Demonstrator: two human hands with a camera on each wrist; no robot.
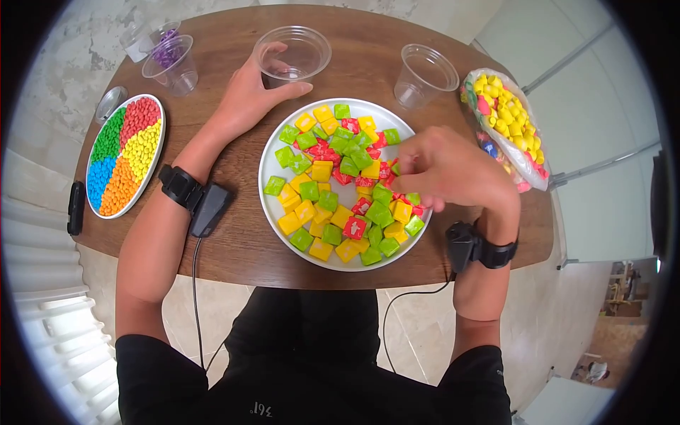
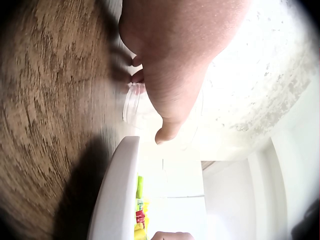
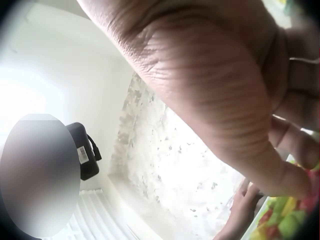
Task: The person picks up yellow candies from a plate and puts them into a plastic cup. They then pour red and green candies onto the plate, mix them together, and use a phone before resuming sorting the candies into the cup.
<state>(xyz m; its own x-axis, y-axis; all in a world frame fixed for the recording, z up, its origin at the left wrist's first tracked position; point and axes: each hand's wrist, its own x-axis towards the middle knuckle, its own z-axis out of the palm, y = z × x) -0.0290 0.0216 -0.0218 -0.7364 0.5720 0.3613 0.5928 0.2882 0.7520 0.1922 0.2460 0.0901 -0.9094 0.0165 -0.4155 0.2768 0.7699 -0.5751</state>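
Observation:
A round white plate (image 1: pixel 266 219) holds many square wrapped candies (image 1: pixel 307 190) in green, yellow and red. My left hand (image 1: pixel 249 95) curls round a clear plastic cup (image 1: pixel 301 62) behind the plate, thumb in front and fingers on the far left side. In the left wrist view, the fingertips lie at the cup's rim (image 2: pixel 131 106). My right hand (image 1: pixel 453 168) bends down over the plate's right side, fingertips among the candies. Thumb and fingers come close above red candies in the right wrist view; whether they pinch one, I cannot tell.
A second clear cup (image 1: pixel 423 76) stands right of the first. On the right lies a plastic bag (image 1: pixel 524 161) of yellow pieces. An oval plate (image 1: pixel 162 120) of small colored candies sits at left, near cups (image 1: pixel 185 74), one showing purple filling. The wooden table (image 1: pixel 227 244) has a curved edge.

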